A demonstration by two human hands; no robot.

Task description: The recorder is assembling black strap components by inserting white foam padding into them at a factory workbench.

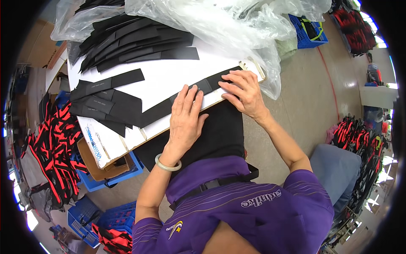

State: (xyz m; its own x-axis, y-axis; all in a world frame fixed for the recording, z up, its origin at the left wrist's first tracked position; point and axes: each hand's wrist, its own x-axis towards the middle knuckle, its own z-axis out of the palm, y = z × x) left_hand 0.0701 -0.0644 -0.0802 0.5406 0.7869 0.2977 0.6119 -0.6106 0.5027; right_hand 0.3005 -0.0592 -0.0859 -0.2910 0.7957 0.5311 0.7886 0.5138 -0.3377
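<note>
A long black fabric strip (158, 112) lies slantwise along the near edge of the white tabletop (163, 78). A darker patch (203, 86) crosses it between my hands. My left hand (186, 114) rests on the strip with its fingers stretched out, fingertips beside the patch. Toward the strip's right end, my right hand (245, 93) lies with fingers spread and slightly bent; its palm side is hidden. Neither hand grips anything that I can see. Several similar strips (105, 101) overlap at the left, and the strip's left end meets them.
A larger stack of black strips (135, 40) lies at the back left under crumpled clear plastic (220, 21). Left of the table hang many black-and-red straps (53, 148). Blue crates hold a cardboard box (101, 163) below the table's left corner. A grey-blue covered seat (334, 169) stands right.
</note>
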